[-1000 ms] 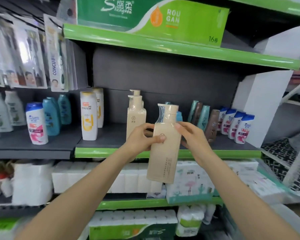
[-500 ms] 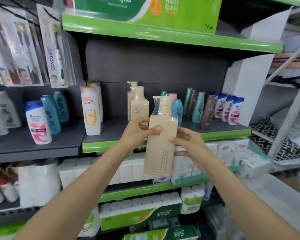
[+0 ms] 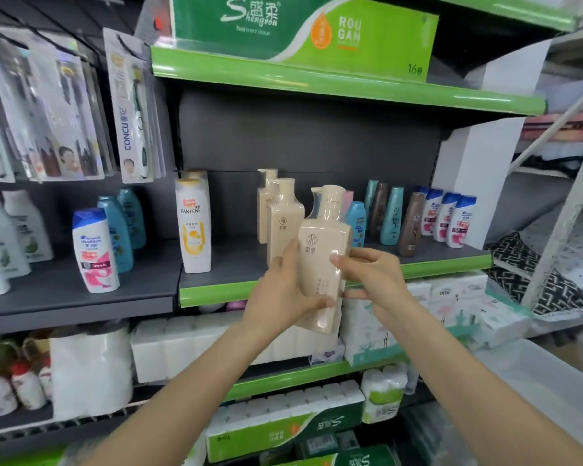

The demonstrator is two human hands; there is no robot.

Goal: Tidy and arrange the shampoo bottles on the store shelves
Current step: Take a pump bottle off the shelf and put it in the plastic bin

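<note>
A tall beige pump bottle [image 3: 323, 250] is held upright in front of the green-edged middle shelf [image 3: 216, 292]. My left hand [image 3: 283, 297] grips its left side and lower body with the thumb across the front. My right hand [image 3: 367, 274] holds its right side with fingertips on the front. Behind it on the shelf stand two matching beige bottles [image 3: 283, 216], one behind the other. A white and yellow Pantene bottle [image 3: 194, 227] stands to their left.
Teal, brown and blue-capped white bottles [image 3: 418, 220] stand at the shelf's right. More shampoo bottles [image 3: 95, 243] sit on the grey shelf at left. Toothbrush packs [image 3: 132, 105] hang above. Tissue packs [image 3: 189, 344] fill the lower shelves. A white pillar [image 3: 468, 183] bounds the right end.
The bottle has turned so its front logo faces me. My left hand slid lower on its body, and my right hand shifted up its right side. The view moved closer to the shelf.
</note>
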